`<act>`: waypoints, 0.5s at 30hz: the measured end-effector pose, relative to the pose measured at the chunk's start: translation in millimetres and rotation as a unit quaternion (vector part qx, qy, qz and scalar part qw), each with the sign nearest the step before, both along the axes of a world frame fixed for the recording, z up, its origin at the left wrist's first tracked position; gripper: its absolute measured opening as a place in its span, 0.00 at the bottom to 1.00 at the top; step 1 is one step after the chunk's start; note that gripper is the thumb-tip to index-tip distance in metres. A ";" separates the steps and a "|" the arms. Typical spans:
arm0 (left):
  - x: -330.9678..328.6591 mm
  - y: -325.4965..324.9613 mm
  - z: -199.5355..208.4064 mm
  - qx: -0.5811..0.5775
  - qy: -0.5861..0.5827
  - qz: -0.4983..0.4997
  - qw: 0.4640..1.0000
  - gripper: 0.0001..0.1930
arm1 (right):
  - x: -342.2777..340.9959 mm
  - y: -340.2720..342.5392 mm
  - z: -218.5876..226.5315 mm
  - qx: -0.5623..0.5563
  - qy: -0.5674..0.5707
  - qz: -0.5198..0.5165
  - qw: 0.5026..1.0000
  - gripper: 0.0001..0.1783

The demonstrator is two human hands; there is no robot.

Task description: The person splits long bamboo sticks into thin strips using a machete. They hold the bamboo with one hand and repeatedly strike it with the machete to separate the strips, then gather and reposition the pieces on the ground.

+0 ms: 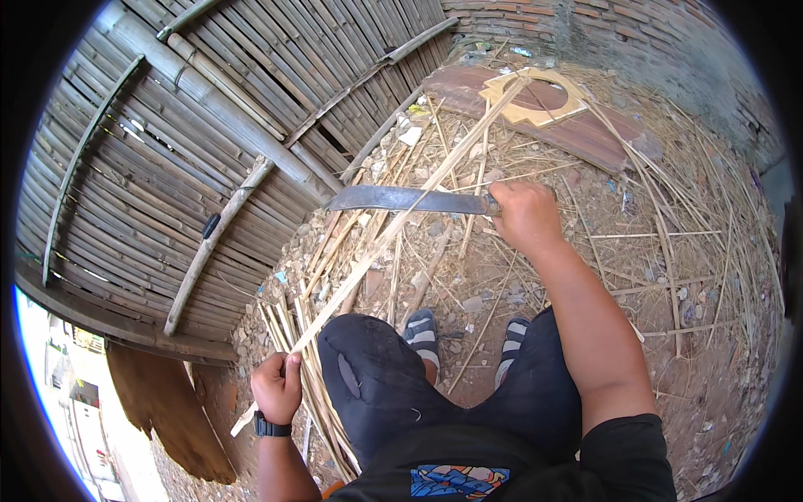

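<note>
My left hand (pixel 277 386) is closed round the near end of a long, pale bamboo strip (pixel 361 269), thumb on top. The strip slants up and away to the right, its far end near the wooden board. In my right hand (pixel 527 216) is the handle of a machete (pixel 410 199), its broad metal blade pointing left. Blade and strip cross near the middle of the view; whether the edge cuts into the strip cannot be made out. Beside my left leg lies a bundle of bamboo strips (pixel 316 393), partly hidden by the leg.
A bamboo-slat wall (pixel 242 100) rises on the left, and a brick wall (pixel 644 42) stands at the back. On the littered ground lie a brown board (pixel 577 144) with a yellowish notched frame (pixel 500 85) on it, and scattered bamboo strips (pixel 661 236) to the right.
</note>
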State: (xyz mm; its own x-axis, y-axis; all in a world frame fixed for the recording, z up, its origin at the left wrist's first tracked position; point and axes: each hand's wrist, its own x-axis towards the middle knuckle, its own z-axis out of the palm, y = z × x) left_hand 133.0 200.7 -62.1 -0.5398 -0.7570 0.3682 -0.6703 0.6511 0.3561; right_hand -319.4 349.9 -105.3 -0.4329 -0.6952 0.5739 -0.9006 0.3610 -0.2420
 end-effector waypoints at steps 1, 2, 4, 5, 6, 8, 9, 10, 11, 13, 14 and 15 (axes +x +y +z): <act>-0.5 0.1 1.3 -0.010 -0.002 -0.012 1.000 0.20 | -5.4 -0.2 -3.7 -0.002 -0.030 -0.037 0.999 0.17; 0.3 -0.7 1.0 -0.021 -0.004 -0.016 1.000 0.19 | -14.4 -1.0 -7.6 -0.004 -0.060 -0.075 0.995 0.14; 6.5 -2.3 0.1 -0.047 -0.009 -0.016 0.999 0.19 | -19.5 -3.3 -10.3 -0.005 -0.087 -0.095 0.992 0.12; 8.2 -3.1 -1.0 -0.049 -0.023 -0.015 0.998 0.18 | -19.9 -3.6 -11.8 -0.004 -0.084 -0.083 0.993 0.13; 5.2 -2.7 -1.9 -0.037 -0.020 -0.014 0.999 0.19 | -18.9 -1.6 -8.5 -0.001 -0.080 -0.072 0.994 0.13; -2.6 0.3 -3.7 -0.012 -0.013 -0.013 1.000 0.19 | -5.9 -5.3 -4.9 0.018 -0.072 -0.015 0.997 0.14; -5.0 0.6 -6.1 -0.005 -0.002 -0.012 1.000 0.19 | -1.3 -5.1 -3.7 0.028 -0.070 0.013 0.997 0.14; -4.7 0.0 -5.8 -0.014 -0.007 -0.014 1.000 0.19 | -3.3 -2.8 -3.5 0.023 -0.067 0.008 0.997 0.14; -2.4 -1.6 -4.2 -0.022 -0.012 -0.015 1.000 0.19 | -6.5 -1.2 -3.0 0.018 -0.063 0.004 0.998 0.13; 4.7 -4.4 -0.5 -0.049 -0.022 -0.014 0.998 0.19 | -24.2 2.8 -7.8 0.023 -0.131 -0.055 0.990 0.12; 9.1 -0.2 2.5 -0.028 0.003 0.000 1.000 0.19 | -36.4 8.0 -13.2 0.010 -0.165 -0.095 0.982 0.12; 10.8 -1.0 2.3 -0.045 -0.009 -0.007 0.999 0.18 | -49.9 19.5 -13.5 -0.004 -0.194 -0.141 0.971 0.13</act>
State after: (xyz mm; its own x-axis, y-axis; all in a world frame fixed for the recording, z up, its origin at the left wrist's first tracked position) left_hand 143.8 199.8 -59.8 -0.5578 -0.7128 0.4251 -0.6662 0.6900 0.2829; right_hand -369.2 369.4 -118.8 -0.7904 -0.5138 0.3336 -0.6062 0.5774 -0.5470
